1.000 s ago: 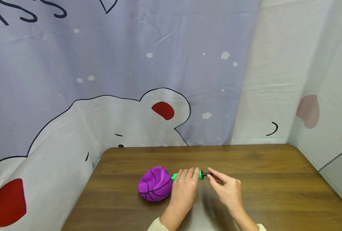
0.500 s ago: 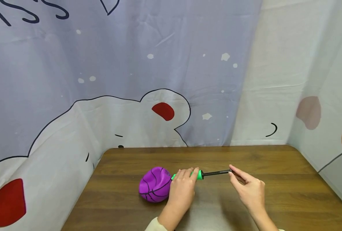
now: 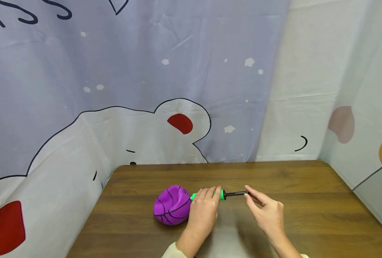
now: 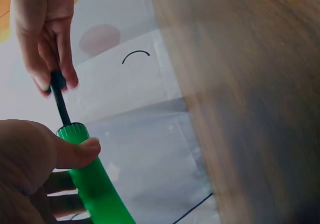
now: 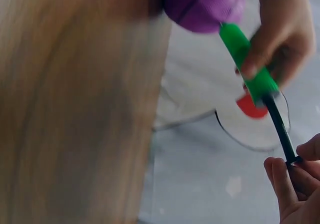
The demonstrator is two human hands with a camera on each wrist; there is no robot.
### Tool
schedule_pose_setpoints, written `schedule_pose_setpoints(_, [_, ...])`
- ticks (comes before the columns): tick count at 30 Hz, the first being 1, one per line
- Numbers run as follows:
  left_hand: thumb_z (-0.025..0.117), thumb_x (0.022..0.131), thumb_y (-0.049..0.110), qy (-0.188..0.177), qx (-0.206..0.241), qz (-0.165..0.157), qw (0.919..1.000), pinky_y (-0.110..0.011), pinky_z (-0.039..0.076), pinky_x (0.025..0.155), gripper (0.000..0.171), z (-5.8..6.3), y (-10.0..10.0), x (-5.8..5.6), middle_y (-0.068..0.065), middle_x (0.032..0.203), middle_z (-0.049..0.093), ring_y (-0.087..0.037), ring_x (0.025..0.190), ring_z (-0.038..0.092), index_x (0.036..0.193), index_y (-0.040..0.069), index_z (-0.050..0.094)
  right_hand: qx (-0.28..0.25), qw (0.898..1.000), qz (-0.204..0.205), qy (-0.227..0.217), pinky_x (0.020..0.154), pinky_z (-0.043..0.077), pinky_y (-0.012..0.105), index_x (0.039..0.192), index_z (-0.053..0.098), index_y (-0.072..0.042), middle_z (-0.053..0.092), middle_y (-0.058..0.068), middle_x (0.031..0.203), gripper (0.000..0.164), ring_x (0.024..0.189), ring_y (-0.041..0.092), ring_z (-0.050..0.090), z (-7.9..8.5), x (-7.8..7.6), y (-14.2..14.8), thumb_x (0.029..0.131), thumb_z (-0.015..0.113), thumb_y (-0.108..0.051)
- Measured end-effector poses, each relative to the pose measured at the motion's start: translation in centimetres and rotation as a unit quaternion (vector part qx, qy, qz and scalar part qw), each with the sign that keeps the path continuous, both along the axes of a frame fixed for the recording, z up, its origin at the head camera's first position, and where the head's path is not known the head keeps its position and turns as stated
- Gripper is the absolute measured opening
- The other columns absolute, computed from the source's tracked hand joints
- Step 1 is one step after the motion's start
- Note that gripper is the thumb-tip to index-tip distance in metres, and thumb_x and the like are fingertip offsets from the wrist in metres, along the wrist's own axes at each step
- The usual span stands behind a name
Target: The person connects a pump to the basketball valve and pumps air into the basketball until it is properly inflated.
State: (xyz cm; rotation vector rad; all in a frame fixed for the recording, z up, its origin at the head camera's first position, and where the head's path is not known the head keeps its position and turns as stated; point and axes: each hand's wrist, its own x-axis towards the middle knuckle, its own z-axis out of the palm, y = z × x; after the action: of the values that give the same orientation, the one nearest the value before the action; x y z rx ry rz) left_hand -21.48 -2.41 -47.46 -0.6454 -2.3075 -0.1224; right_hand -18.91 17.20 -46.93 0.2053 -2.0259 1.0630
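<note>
A purple ball (image 3: 171,206) with black basketball lines, dented and partly flat, sits on the left of the table. Into its right side runs the tip of a green hand pump (image 5: 234,39). My left hand (image 3: 204,209) grips the pump's barrel, thumb along it in the left wrist view. The black plunger rod (image 3: 236,194) sticks out of the barrel to the right. My right hand (image 3: 266,211) pinches the rod's end between thumb and fingers, as the right wrist view also shows.
The brown wooden table (image 3: 313,200) reaches back to a printed curtain (image 3: 236,89) that hangs behind and along both sides. Its surface shows to the right of my hands.
My right hand first drew the plunger rod far out to the right, then pushed it partway back toward the barrel. Left hand and ball stay nearly in place.
</note>
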Motion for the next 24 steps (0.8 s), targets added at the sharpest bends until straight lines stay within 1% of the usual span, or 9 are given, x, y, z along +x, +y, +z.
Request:
schedule_pose_setpoints(2, [0.089,0.062,0.007,0.001,-0.006,0.003,1.0,-0.038,0.059,0.092,0.058,0.0,0.0,0.1,-0.003,0.108,0.075,-0.019,0.097,0.07,0.118,0.013,0.073,0.007,1.0,0.019,0.011,0.052,0.05,0.008,0.103,0.081,-0.009,0.078,0.005,0.093,0.03,0.08,-0.009,0.067,-0.5,-0.2,-1.1,0.075,0.082,0.004])
schedule_pose_setpoints(4, [0.09,0.063,0.008,0.003,-0.011,0.004,0.9999,-0.039,0.059,0.092,0.057,0.0,0.0,0.2,-0.003,0.107,0.075,-0.019,0.096,0.071,0.117,0.013,0.073,0.005,0.999,0.043,0.012,0.062,0.056,0.011,0.102,0.081,-0.006,0.078,0.007,0.094,0.03,0.079,-0.005,0.07,-0.8,-0.5,-2.1,0.075,0.082,0.007])
schedule_pose_setpoints(7, [0.089,0.064,0.008,0.003,-0.012,0.003,0.9999,-0.039,0.06,0.091,0.055,0.0,-0.2,0.2,-0.003,0.107,0.075,-0.019,0.096,0.071,0.117,0.014,0.073,-0.013,0.997,0.072,0.0,0.064,0.057,0.013,0.102,0.08,-0.002,0.078,0.01,0.094,0.03,0.077,-0.001,0.071,-1.1,-0.7,-3.0,0.075,0.081,0.009])
schedule_pose_setpoints(10, [0.087,0.067,0.007,-0.004,0.004,-0.005,1.0,-0.039,0.059,0.092,0.053,0.1,-0.4,0.2,-0.002,0.108,0.075,-0.018,0.097,0.071,0.118,0.015,0.074,-0.025,0.997,0.079,-0.008,0.063,0.058,0.015,0.101,0.079,-0.001,0.078,0.012,0.092,0.029,0.075,-0.002,0.071,-1.1,-0.8,-3.2,0.074,0.081,0.011])
schedule_pose_setpoints(15, [0.085,0.071,0.008,-0.016,0.035,-0.015,0.9991,-0.04,0.059,0.094,0.052,0.0,-0.6,0.2,-0.001,0.109,0.074,-0.018,0.098,0.07,0.121,0.017,0.073,-0.026,0.998,0.048,-0.021,0.061,0.057,0.012,0.101,0.081,-0.005,0.078,0.008,0.09,0.029,0.074,-0.006,0.069,-0.6,-0.5,-1.7,0.074,0.081,0.008])
schedule_pose_setpoints(18, [0.085,0.071,0.01,-0.021,0.038,-0.012,0.999,-0.04,0.058,0.095,0.053,0.1,-0.7,0.2,-0.001,0.11,0.074,-0.018,0.1,0.07,0.122,0.017,0.072,-0.029,0.999,0.014,-0.032,0.051,0.05,0.008,0.101,0.081,-0.01,0.078,0.007,0.089,0.029,0.075,-0.011,0.067,0.1,-0.3,-0.3,0.076,0.08,0.005])
schedule_pose_setpoints(20, [0.086,0.071,0.009,-0.023,0.039,-0.011,0.9989,-0.04,0.058,0.095,0.054,0.1,-0.8,0.2,-0.001,0.111,0.074,-0.018,0.101,0.07,0.123,0.017,0.071,-0.035,0.999,-0.005,-0.037,0.047,0.047,0.007,0.102,0.082,-0.011,0.078,0.007,0.089,0.028,0.075,-0.014,0.065,0.7,0.0,0.6,0.078,0.079,0.004])
schedule_pose_setpoints(22, [0.086,0.071,0.008,-0.025,0.037,-0.008,0.999,-0.041,0.058,0.095,0.055,0.1,-0.9,0.1,-0.002,0.111,0.074,-0.019,0.101,0.07,0.123,0.017,0.071,-0.04,0.998,-0.017,-0.04,0.047,0.046,0.006,0.102,0.081,-0.01,0.078,0.009,0.09,0.027,0.075,-0.016,0.065,1.2,0.1,1.4,0.079,0.078,0.004])
schedule_pose_setpoints(24, [0.087,0.07,0.008,-0.024,0.036,-0.006,0.999,-0.04,0.058,0.095,0.055,0.2,-0.9,0.1,-0.002,0.111,0.074,-0.019,0.101,0.07,0.123,0.017,0.071,-0.045,0.998,-0.023,-0.043,0.053,0.049,0.005,0.103,0.081,-0.01,0.078,0.01,0.091,0.027,0.076,-0.016,0.065,1.6,0.2,2.1,0.08,0.077,0.004])
